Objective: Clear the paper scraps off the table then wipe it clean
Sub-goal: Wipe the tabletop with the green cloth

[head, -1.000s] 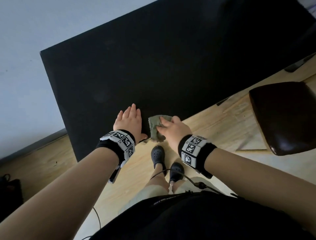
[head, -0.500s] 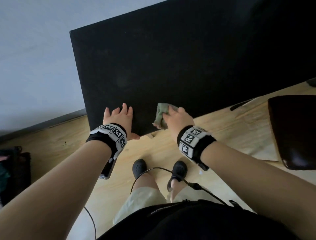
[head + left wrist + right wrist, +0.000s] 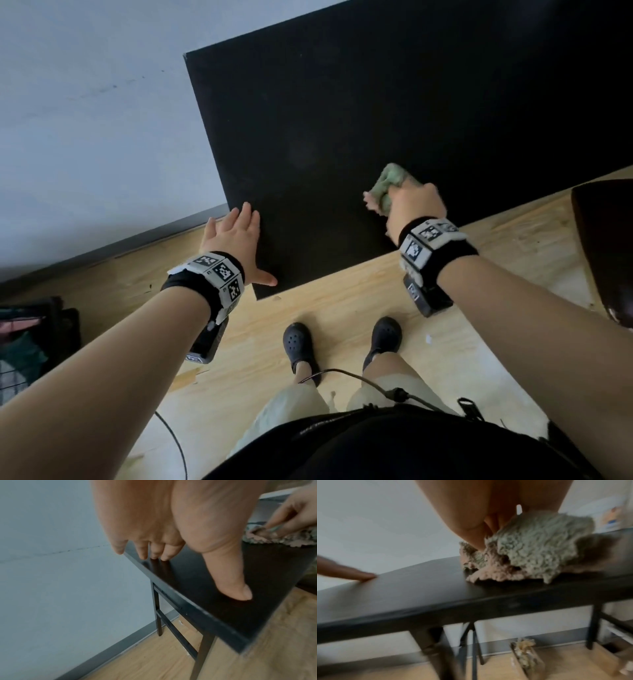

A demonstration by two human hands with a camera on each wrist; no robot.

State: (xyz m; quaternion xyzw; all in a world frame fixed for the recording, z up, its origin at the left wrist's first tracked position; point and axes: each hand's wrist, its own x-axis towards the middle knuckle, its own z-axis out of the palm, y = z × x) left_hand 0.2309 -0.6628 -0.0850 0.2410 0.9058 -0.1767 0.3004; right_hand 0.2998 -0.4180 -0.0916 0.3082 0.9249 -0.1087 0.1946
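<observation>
A black table fills the upper right of the head view. My left hand lies flat on its near left corner, fingers straight and thumb spread out; the left wrist view shows the fingertips at the table's side edge. My right hand grips a bunched grey-green cloth and presses it on the tabletop near the front edge. In the right wrist view the fuzzy cloth sits on the table under my fingers. No paper scraps show on the tabletop.
A dark brown chair seat stands at the right. A dark basket sits on the wooden floor at the far left, and a small white scrap lies by my right shoe. A grey wall runs along the table's left side.
My view swung left, so the table's left edge now sits near mid-frame. My left hand has slid to the table's near left corner. My right hand with the cloth has moved away from it, further onto the table.
</observation>
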